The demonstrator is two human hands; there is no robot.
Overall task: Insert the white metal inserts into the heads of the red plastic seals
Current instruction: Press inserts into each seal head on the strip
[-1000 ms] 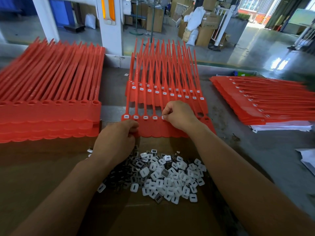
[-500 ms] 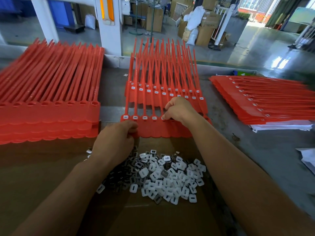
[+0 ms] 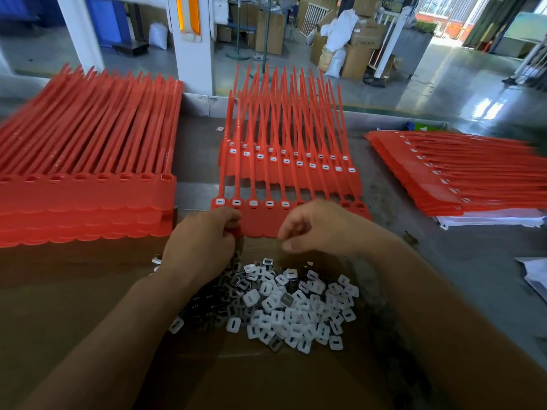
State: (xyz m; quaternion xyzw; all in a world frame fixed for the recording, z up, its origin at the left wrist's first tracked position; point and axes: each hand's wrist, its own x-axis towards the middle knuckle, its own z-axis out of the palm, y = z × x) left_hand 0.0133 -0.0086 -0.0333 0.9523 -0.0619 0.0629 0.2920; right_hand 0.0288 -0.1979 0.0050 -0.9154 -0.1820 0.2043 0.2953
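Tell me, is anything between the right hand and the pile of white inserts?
Nothing visible: the right hand hangs close to the loose pile of white metal inserts, with only bare brown cardboard between.

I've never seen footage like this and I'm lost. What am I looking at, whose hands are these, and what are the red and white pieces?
There is no machine here. A person works with bare hands, and the single picture comes from a camera worn on their head, looking down at the bench. The left hand grips the near edge of a joined row of red seals. Five heads at the row's left end already carry white inserts, and the far-right heads look empty. The right hand hovers with curled fingers over the row. Whether it pinches an insert, I cannot tell. Below the hands, a loose pile of white inserts lies on cardboard. A stack of unfilled seals sits to the left, and a filled stack sits to the right.
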